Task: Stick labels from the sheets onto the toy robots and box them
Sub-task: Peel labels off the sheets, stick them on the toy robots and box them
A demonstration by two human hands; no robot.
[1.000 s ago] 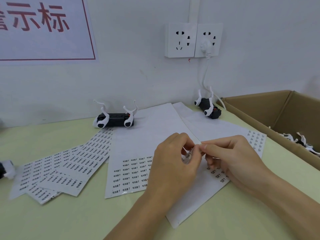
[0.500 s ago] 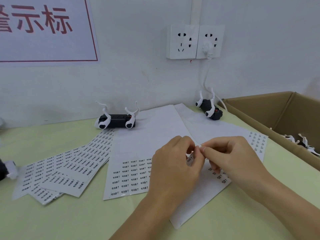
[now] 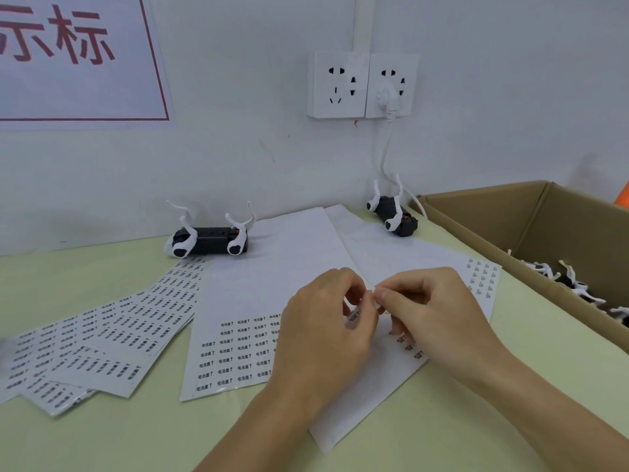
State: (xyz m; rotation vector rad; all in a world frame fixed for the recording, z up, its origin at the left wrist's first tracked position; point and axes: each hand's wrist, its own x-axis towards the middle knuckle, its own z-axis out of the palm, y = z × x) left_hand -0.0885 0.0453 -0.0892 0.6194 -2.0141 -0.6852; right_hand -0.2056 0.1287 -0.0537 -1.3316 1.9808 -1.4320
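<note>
Head view, nearest first: two hands meet over the label sheets, the left hand point(image 3: 326, 332) and right hand point(image 3: 432, 311) with fingertips pinched together on one small label point(image 3: 376, 301); a second label point(image 3: 354, 315) clings by the left fingers. Under them lie two large sheets point(image 3: 258, 301) on the green counter point(image 3: 136, 437), with a fan of smaller sheets point(image 3: 102, 338) to the left, number unclear. Farther back two toy robots rest upside down, one point(image 3: 209, 241) left, one point(image 3: 393, 216) beside the cardboard box point(image 3: 510, 219), which holds several more, uncountable.
</note>
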